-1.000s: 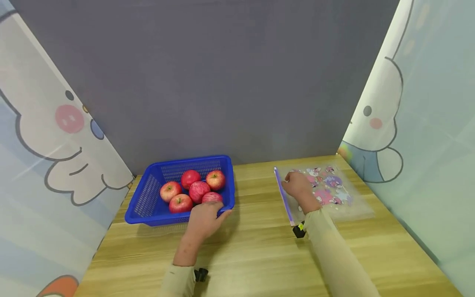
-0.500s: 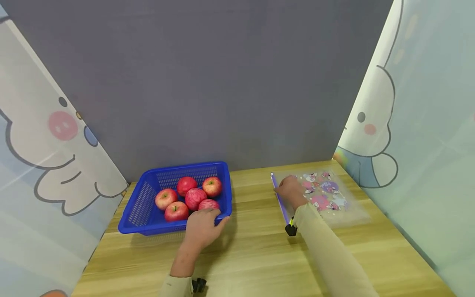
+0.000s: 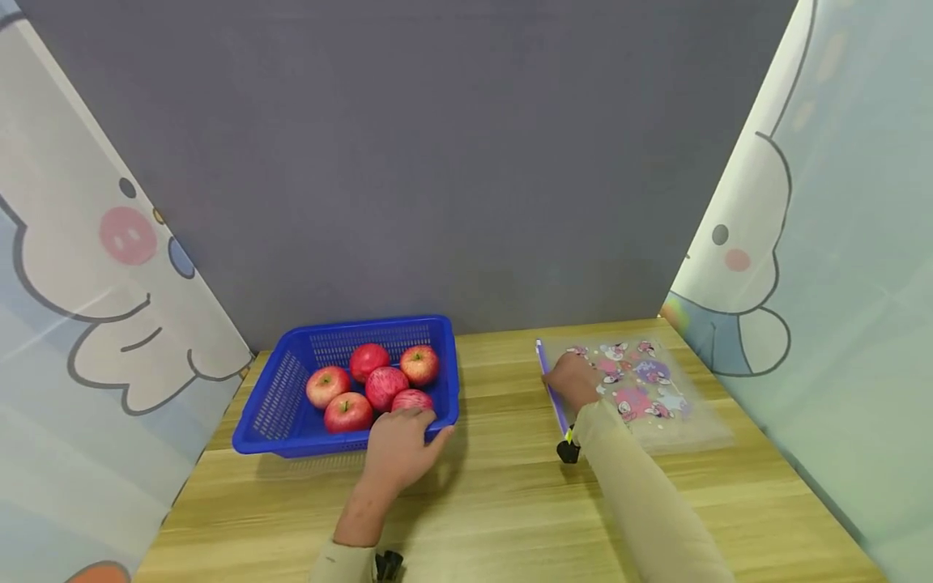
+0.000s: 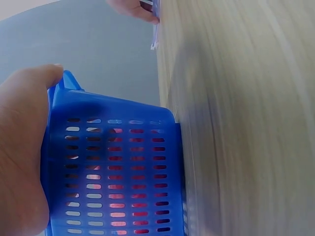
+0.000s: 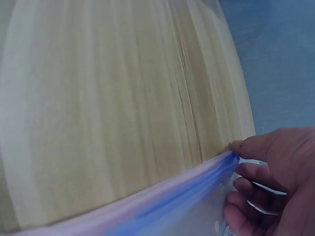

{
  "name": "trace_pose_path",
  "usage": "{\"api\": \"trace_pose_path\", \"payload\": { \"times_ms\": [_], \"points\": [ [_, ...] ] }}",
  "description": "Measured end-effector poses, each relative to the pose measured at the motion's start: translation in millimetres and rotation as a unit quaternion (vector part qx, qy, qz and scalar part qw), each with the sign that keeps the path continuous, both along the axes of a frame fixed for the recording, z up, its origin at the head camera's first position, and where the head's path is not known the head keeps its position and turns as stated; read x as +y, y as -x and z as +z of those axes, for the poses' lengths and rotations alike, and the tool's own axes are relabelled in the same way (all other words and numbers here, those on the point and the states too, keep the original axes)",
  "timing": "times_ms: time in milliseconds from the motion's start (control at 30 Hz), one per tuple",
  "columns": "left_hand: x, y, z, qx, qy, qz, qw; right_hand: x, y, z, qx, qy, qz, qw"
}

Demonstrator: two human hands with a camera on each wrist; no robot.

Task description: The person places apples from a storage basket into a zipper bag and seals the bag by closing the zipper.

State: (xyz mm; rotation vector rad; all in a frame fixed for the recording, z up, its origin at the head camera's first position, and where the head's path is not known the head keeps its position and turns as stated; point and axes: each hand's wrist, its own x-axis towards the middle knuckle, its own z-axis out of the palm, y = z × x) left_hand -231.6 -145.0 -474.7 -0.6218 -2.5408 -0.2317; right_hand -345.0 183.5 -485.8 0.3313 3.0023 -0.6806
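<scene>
A blue plastic basket (image 3: 280, 397) holds several red apples (image 3: 348, 413) and stands on the left of the table. My left hand (image 3: 397, 445) grips its near rim by the right corner, fingers over the edge. In the left wrist view, the basket's slotted wall (image 4: 125, 167) faces the camera, with red showing through the slots. On the right lies a flat, see-through zip bag (image 3: 681, 405) with a cartoon print and a purple zip strip (image 3: 557, 409). My right hand (image 3: 576, 382) pinches the strip between thumb and fingers, as the right wrist view (image 5: 275, 182) shows.
The wood-grain table (image 3: 488, 502) runs back to a dark grey panel (image 3: 466, 178). Cartoon-printed sheets enclose the left side (image 3: 66, 340) and the right side (image 3: 853, 324). A black wrist camera (image 3: 568, 451) sits at the right cuff, low over the table.
My right hand has shifted slightly left, onto the bag's zip strip. My left hand stays at the basket's rim. The head view has shifted a little.
</scene>
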Motion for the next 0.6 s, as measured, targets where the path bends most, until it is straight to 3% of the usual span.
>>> {"api": "trace_pose_path", "payload": {
  "times_ms": [200,467,600],
  "points": [
    [-0.1,0.6,3.0,0.0,0.004,-0.003,1.0,1.5,1.5,7.0,-0.019,0.022,0.011,0.9995],
    [-1.3,-1.8,2.1,0.001,0.01,-0.009,0.9999,4.8,7.3,2.0,-0.037,0.056,0.017,0.9976],
    [-1.2,-0.9,0.2,0.013,0.008,-0.008,0.9999,5.8,8.9,2.8,-0.019,0.054,0.039,0.9976]
  ]
}}
